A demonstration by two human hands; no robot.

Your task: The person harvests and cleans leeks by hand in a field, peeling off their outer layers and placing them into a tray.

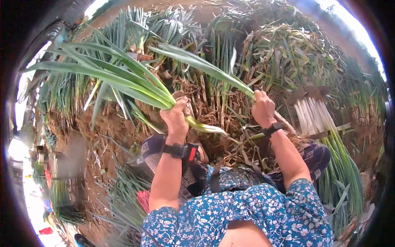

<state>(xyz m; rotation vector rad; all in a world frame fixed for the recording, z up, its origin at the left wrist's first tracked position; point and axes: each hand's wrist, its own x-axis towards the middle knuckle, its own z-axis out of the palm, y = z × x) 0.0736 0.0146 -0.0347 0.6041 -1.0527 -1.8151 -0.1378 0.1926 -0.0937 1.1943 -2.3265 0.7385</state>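
Note:
My left hand [177, 113] grips a green onion plant [123, 78] by its stalk, with the long green leaves fanning out to the upper left and the pale stem end poking right below the hand. My right hand [263, 108] is closed on a single long leaf [197, 61] that runs up and left from the fist. Both wrists carry black bands. The two hands sit about a forearm's width apart above my lap.
A trimmed bundle of green onions [319, 119] with white stems lies at the right on a wooden rack. Heaps of untrimmed plants [173, 29] and dry peelings [284, 53] fill the ground ahead. Bare soil [103, 136] lies at the left.

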